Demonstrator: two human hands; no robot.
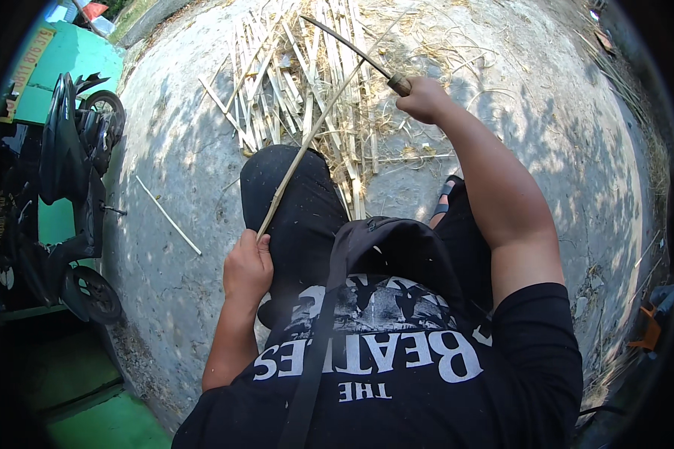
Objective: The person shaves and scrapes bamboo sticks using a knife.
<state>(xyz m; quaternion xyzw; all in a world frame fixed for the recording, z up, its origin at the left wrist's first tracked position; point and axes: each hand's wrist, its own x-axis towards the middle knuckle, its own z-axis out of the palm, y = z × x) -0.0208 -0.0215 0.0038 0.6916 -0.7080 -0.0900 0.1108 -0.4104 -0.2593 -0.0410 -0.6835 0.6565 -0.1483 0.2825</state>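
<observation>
- Sunlit concrete ground [195, 179]; scooter [75, 172] at frame left, split strips [269, 97] heaped top centre.
- Our left hand [247, 266], left of centre, grips a bamboo strip [309, 141] slanting to top centre.
- Our right hand [424, 101], upper right of centre, clasps a knife [344, 43]; blade crosses strip, contact unclear.
- We'd favour shallow strokes, edge clear of left knee [262, 172].

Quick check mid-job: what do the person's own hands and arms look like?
The left hand and right hand are bare, with no gloves or watch showing. Both forearms are uncovered. The right sleeve is short and black, ending above the elbow.
</observation>
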